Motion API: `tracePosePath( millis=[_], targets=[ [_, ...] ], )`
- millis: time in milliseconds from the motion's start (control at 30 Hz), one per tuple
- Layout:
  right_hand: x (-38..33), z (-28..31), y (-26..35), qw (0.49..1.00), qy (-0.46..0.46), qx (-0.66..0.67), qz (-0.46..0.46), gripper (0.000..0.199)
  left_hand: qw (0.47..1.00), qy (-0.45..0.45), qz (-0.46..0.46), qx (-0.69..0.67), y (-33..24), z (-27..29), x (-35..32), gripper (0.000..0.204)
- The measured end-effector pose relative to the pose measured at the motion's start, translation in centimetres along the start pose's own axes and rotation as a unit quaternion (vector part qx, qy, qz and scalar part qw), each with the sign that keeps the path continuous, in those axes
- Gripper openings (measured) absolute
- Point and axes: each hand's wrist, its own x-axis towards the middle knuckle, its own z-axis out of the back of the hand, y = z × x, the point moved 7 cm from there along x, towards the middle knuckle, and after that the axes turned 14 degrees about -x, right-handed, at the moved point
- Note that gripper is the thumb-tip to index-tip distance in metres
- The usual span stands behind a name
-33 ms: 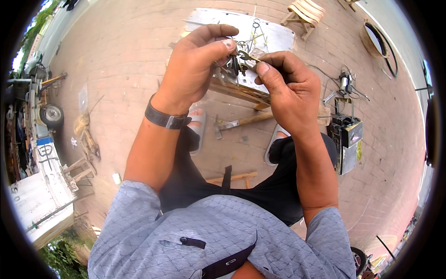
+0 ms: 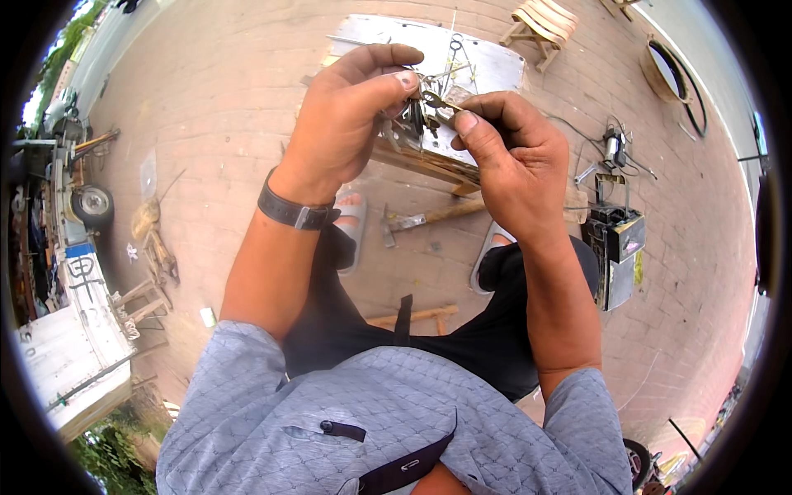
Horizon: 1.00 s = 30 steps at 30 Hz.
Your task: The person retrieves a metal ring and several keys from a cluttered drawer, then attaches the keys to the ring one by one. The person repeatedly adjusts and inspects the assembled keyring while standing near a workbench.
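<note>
Above the white-topped work bench, my left hand is closed on a bunch of keys, pinched between thumb and fingers. Several dark and metal keys hang below the thumb. Facing it, my right hand pinches one key by its blade between thumb and forefinger. That key's bow points toward the bunch; whether it is threaded on the ring cannot be made out. Behind the keys, thin metal tools with ring handles lie on the bench.
A hammer lies on the brick paving between my feet. Beyond my right knee stands a dark boxy machine. A slatted stool and a round tub are at the far right. On the left is a wheeled cart.
</note>
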Motion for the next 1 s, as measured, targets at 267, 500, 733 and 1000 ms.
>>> tracePosePath(
  millis=[267,500,733,1000],
  targets=[
    [0.2,-2.4,-0.4,0.966,0.081,0.189,-0.154,0.024,0.999,0.03,-0.017,-0.004,-0.5,0.5,-0.2,0.034],
    [0.6,-4.3,-1.6,0.896,0.118,0.356,-0.236,0.035,0.999,0.034,-0.026,-0.033,-1.0,1.1,-0.4,0.036],
    [0.7,-4.9,-2.2,0.912,0.112,0.312,-0.243,0.024,0.998,0.054,-0.025,-0.032,-1.4,1.3,-0.5,0.037],
    [1.0,-5.1,-2.3,0.919,0.109,0.305,-0.225,0.02,0.998,0.051,-0.034,-0.02,-1.4,1.5,-0.6,0.037]
  ],
)
